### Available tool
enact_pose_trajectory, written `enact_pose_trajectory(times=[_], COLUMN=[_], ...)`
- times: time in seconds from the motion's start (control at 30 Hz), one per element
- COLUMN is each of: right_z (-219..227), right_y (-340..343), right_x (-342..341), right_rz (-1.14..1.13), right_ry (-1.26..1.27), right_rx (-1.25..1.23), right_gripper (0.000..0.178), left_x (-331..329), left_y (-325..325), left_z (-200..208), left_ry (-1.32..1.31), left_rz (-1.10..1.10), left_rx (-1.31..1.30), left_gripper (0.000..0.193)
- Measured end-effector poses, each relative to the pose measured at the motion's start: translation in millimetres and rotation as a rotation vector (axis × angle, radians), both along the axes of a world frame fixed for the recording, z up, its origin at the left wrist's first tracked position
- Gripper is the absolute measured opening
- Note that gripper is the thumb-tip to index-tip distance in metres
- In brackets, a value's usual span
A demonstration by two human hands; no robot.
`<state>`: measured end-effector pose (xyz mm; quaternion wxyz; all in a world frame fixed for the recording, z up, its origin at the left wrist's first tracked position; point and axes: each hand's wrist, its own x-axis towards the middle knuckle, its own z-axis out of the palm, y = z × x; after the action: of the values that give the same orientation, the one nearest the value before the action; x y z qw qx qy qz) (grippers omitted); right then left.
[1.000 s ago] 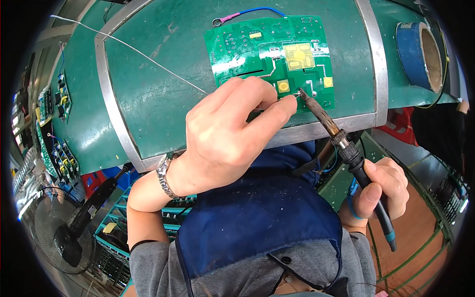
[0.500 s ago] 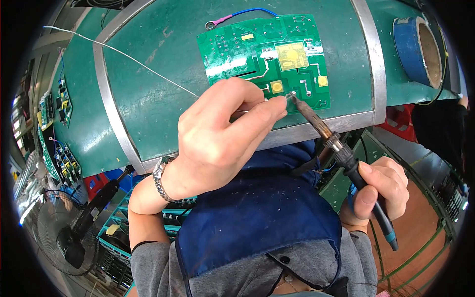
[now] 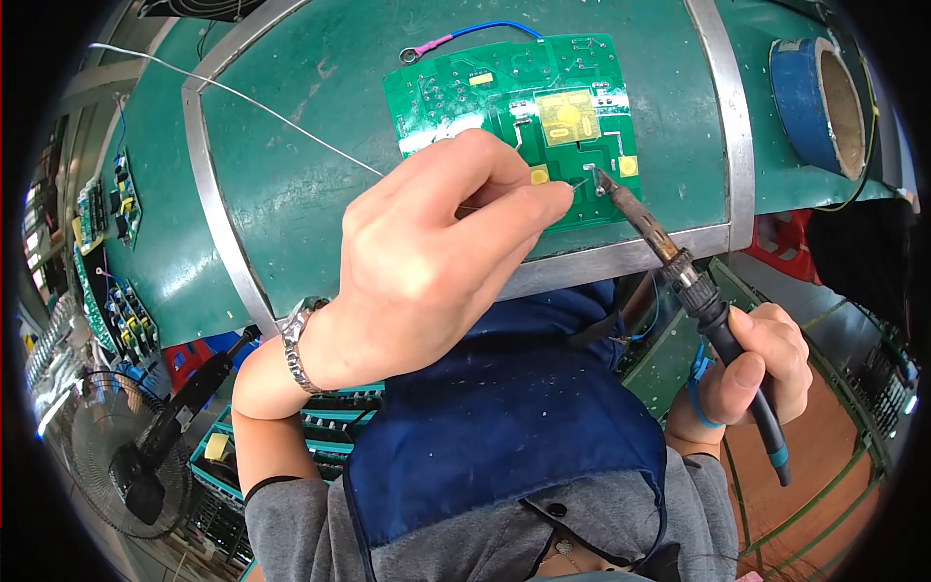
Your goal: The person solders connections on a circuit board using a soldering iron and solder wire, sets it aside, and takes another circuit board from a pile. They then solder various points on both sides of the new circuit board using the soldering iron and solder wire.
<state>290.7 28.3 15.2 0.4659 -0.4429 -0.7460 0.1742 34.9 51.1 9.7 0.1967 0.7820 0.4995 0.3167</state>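
Fingers of my left hand (image 3: 422, 257) pinched thin wire (image 3: 291, 127) tight over the circuit board (image 3: 509, 116) lying below, probably to steady the wire's end. My right hand (image 3: 766, 373) wrapped the soldering iron (image 3: 702, 303) off the board's near edge, likely avoiding heat.

You are in an electronics workshop: identify the metal-edged green workbench (image 3: 291, 213), the circuit board (image 3: 524, 82) on it, the soldering iron (image 3: 720, 328), and the component-filled boards (image 3: 128, 312) at your left.
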Motion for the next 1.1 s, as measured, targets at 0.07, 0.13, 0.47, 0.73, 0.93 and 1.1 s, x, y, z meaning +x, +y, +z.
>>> enact_pose_trajectory(times=[0.07, 0.13, 0.47, 0.73, 0.93, 1.1], right_z=[1, 1, -1, -2, -3, -1], right_y=[3, 3, 5, 7, 9, 4], right_x=[0, -1, -1, -1, -4, 6], right_rz=[0.012, 0.025, 0.024, 0.043, 0.048, 0.027], right_ry=[-0.012, -0.023, -0.017, -0.003, 0.016, -0.002], right_rx=[-0.009, -0.018, -0.034, -0.035, -0.011, -0.02], right_gripper=[0.028, 0.027, 0.027, 0.028, 0.03, 0.031], left_x=[1, 1, 5, 6, 3, 8], left_y=[1, 2, 6, 6, 5, 3], left_z=[-3, -5, -16, -19, -14, -15], left_ry=[-0.012, -0.001, -0.019, 0.02, 0.088, 0.105], left_rz=[-0.002, -0.01, -0.031, -0.08, -0.039, -0.077], left_rx=[0.01, 0.037, 0.095, 0.13, 0.138, 0.176], left_gripper=[0.024, 0.024, 0.028, 0.032, 0.031, 0.036])
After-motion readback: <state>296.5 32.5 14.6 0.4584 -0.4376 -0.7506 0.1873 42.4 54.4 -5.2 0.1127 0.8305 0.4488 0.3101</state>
